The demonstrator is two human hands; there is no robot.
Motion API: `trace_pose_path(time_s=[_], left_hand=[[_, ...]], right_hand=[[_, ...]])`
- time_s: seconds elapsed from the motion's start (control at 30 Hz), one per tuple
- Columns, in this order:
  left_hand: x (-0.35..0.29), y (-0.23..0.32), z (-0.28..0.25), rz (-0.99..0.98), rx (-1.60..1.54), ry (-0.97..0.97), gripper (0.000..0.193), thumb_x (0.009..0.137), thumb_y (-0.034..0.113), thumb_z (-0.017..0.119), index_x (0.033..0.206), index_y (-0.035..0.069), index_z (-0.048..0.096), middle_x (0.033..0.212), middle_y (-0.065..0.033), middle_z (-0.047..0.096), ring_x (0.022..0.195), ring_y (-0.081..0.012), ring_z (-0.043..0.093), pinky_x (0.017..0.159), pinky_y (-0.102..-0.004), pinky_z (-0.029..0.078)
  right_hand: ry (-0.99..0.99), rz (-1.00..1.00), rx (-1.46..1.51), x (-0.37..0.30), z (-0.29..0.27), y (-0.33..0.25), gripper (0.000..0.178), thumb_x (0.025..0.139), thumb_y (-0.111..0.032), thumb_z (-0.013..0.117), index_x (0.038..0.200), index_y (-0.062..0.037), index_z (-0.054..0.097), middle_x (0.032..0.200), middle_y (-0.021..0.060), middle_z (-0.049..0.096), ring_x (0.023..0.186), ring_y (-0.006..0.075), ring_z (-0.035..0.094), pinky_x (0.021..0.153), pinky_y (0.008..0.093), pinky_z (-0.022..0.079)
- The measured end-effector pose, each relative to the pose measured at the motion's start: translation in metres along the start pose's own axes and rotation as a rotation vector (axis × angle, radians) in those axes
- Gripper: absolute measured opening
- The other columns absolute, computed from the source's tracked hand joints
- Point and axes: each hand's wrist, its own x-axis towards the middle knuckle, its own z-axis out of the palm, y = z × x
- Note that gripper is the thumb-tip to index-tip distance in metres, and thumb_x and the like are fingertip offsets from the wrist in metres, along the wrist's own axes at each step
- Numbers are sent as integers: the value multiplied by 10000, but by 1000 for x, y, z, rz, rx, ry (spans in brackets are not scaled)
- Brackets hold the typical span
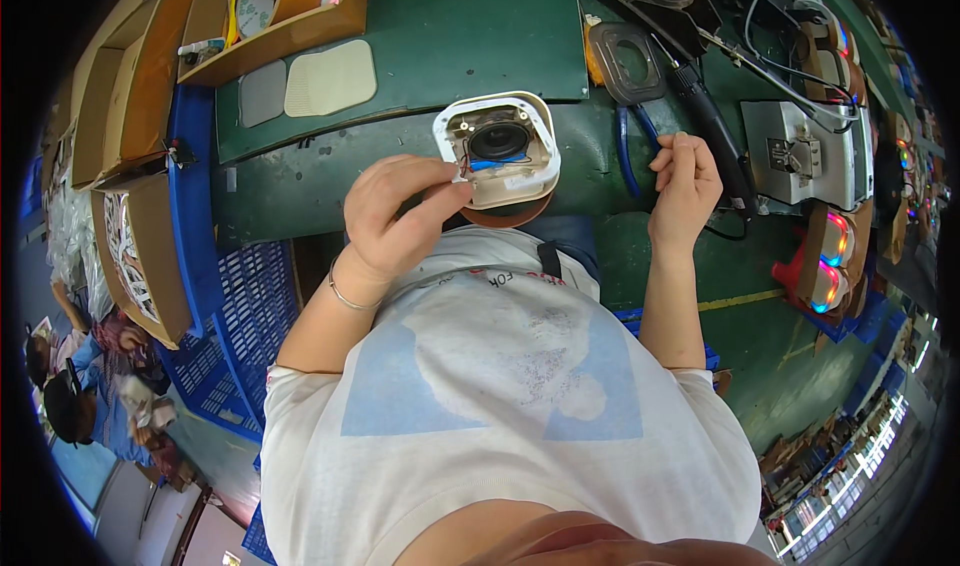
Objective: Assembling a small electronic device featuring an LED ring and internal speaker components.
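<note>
We seem to be at a step of fine handwork inside the white, rounded-square plastic housing (pixel 545 123), which lies open side up. Our reading rests on its exposed contents: a round black speaker cone (pixel 498 141), a slim blue part (pixel 497 164) just below it and thin red wires (pixel 464 154) along the left. The next move, we judge, calls for a light, steady touch at the left rim, with the wires kept free of the edge.

The housing is at the near edge of the dark green workbench (pixel 390 151), between our hands and much closer to the left. Our left hand (pixel 398 214) reaches its lower-left rim, thumb and forefinger close together there; we cannot tell whether they grip the rim or something small. Our right hand (pixel 685 181) is well apart from the housing, raised on the right with fingers curled and thumb drawn against them; we make out nothing between the tips. Just beside it are the blue-handled pliers (pixel 626 151) and, farther right, a long black cylindrical hand tool (pixel 712 121). Our two hands are apart from each other.
</note>
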Motion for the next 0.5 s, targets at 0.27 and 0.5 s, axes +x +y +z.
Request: trace_pose_path(time_s=[0.27,0.5], left_hand=[[-15,2,-3,-57,-4,-101,289,680,-31,720,946,80,710,995,-93,677,817,-246,671,696,-361,534],[-12,5,-7,-63,62,-154,281,667,74,744,943,124,717,1042,-52,689,902,-238,641,755,-358,493]], right_hand=[[8,2,-18,-1,2,0,224,1024,-158,557,913,-8,681,682,-23,577,533,-2,380,490,168,257],[19,15,-7,0,3,1,229,1022,-152,554,902,-5,681,682,-25,574,534,-2,373,494,168,254]])
